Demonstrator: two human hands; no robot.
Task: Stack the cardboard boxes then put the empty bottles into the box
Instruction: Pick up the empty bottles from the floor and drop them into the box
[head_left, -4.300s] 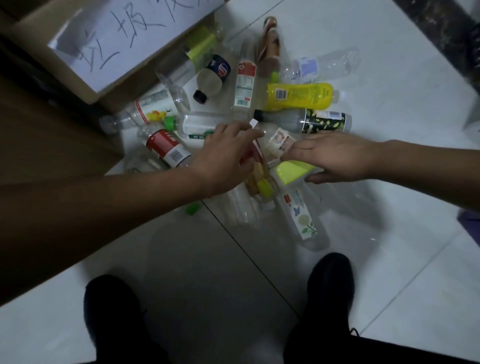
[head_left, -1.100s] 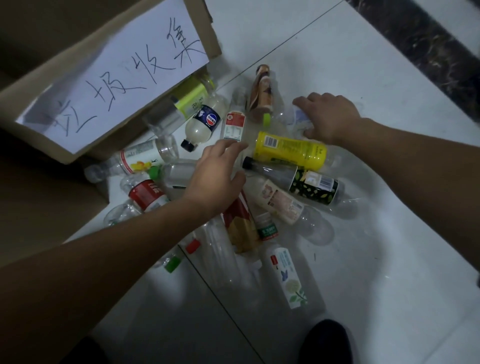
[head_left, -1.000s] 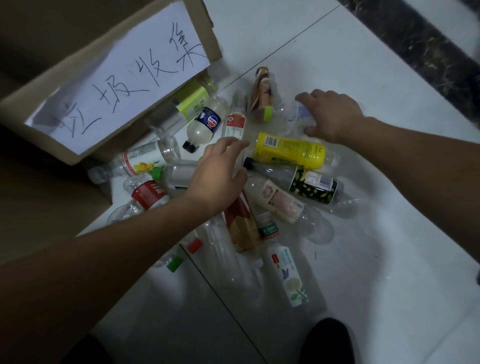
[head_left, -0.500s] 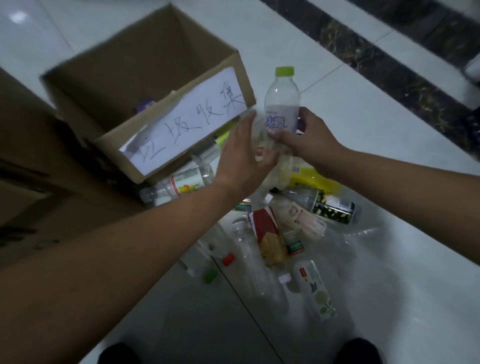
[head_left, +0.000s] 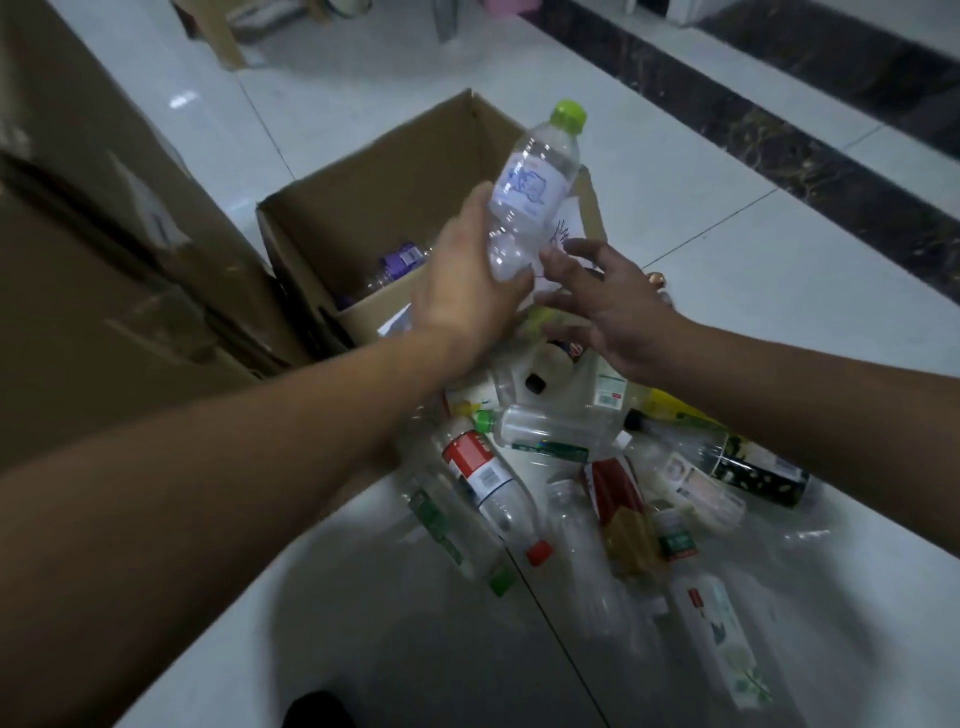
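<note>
My left hand (head_left: 462, 291) grips the lower part of a clear bottle with a green cap (head_left: 537, 182), held upright over the near right edge of the open cardboard box (head_left: 358, 208). Just to the right of the bottle's base my right hand (head_left: 608, 306) hovers with fingers spread, holding nothing. Inside the box lies a bottle with a purple label (head_left: 400, 257). Several empty bottles lie in a heap on the floor below my hands, among them a red-labelled one (head_left: 483, 478), a dark-labelled one (head_left: 753, 467) and a white-labelled one (head_left: 722, 634).
A tall stack of cardboard boxes (head_left: 93, 249) stands at the left against the open box. White floor tiles (head_left: 779, 270) stretch to the right, crossed by a dark marble band (head_left: 779, 135). Furniture legs (head_left: 223, 36) stand at the far back.
The green-capped bottle passed from my right hand to my left, which lifted it higher over the box. My right hand let go and opened. The view tilted up, showing the box's inside.
</note>
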